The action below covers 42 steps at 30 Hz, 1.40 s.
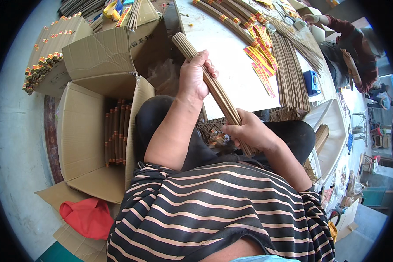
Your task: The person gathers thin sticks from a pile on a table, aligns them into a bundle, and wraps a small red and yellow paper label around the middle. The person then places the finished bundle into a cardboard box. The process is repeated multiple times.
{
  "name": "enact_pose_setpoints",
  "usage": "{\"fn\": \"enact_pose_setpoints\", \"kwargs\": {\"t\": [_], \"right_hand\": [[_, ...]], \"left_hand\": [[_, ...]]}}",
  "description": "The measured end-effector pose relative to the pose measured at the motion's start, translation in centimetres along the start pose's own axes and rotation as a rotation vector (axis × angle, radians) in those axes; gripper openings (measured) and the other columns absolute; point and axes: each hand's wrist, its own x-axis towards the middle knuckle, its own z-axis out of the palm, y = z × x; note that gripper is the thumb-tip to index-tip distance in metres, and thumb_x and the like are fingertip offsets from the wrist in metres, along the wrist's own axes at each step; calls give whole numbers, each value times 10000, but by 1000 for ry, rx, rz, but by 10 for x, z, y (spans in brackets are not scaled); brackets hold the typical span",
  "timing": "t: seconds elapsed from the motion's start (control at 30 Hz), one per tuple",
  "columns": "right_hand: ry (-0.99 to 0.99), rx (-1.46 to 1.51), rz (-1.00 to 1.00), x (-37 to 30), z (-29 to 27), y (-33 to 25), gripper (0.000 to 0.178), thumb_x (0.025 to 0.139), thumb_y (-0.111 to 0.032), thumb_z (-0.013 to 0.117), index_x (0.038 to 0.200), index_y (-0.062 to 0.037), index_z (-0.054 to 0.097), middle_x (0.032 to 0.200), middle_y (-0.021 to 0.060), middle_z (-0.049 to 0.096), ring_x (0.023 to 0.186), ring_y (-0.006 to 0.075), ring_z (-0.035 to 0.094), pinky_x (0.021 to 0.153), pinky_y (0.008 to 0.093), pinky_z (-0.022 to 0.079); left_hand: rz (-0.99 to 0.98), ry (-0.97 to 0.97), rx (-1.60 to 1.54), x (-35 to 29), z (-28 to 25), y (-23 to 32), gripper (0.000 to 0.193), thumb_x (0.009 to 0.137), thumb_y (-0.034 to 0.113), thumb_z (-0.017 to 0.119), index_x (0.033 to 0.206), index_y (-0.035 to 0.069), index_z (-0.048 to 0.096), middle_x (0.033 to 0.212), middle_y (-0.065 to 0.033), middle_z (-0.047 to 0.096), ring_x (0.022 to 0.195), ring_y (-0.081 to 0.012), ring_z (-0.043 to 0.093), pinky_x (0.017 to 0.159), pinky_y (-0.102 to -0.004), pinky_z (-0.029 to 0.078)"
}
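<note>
A bundle of long brown incense sticks (218,89) slants across in front of me, its far end at the upper left and its near end by my lap. My left hand (195,74) is wrapped round its upper part. Lower down, my right hand (251,131) grips the same bundle, thumb on top. Beyond it, on the white table (218,48), lie red and yellow paper labels (262,61) and a row of loose incense sticks (290,72). Several finished bundles with labels (227,19) rest at the table's far side.
An open cardboard box (78,131) at my left holds labelled bundles (117,133). More bundles are stacked (52,48) farther left. A blue tape dispenser (311,83) sits at the table's right edge. A red cloth (86,217) lies lower left. A co-worker (353,52) works at the far right.
</note>
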Motion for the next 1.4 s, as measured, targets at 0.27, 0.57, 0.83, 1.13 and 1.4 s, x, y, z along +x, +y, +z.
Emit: {"fn": "enact_pose_setpoints", "kwargs": {"t": [0.27, 0.57, 0.83, 1.13, 1.4], "right_hand": [[-429, 737, 8, 6, -12, 17, 183, 851, -126, 603, 946, 10, 526, 706, 87, 600, 536, 144, 601, 498, 243, 538], [-431, 730, -26, 8, -19, 19, 384, 795, -102, 529, 1126, 84, 469, 840, 173, 633, 666, 253, 641, 650, 336, 547], [-220, 392, -19, 5, -18, 10, 313, 779, -40, 564, 1067, 52, 487, 781, 121, 612, 633, 172, 614, 617, 283, 530], [-361, 601, 4, -1, -13, 8, 166, 856, -108, 599, 904, -1, 482, 591, 13, 500, 412, 81, 467, 366, 205, 385], [235, -494, -156, 16, 1, 16, 196, 825, -143, 600, 871, 11, 487, 603, 32, 523, 447, 97, 491, 398, 238, 402]], "left_hand": [[-57, -193, -128, 2, -2, 4, 121, 844, 128, 617, 907, 40, 562, 601, 13, 473, 503, -96, 444, 481, -240, 391], [-33, -133, -116, 5, -5, 7, 138, 855, 145, 609, 886, 24, 550, 613, 12, 460, 516, -96, 428, 477, -243, 384], [46, 30, 36, 4, -2, 5, 131, 856, 122, 603, 800, 70, 497, 619, 3, 454, 523, -110, 436, 493, -251, 393], [-77, -143, -122, 1, 2, 10, 126, 846, 116, 609, 781, 65, 514, 628, -7, 476, 514, -116, 445, 481, -255, 388], [230, 210, 300, -6, 16, -4, 139, 840, 116, 607, 745, 88, 509, 597, 9, 472, 487, -108, 456, 476, -248, 408]]}}
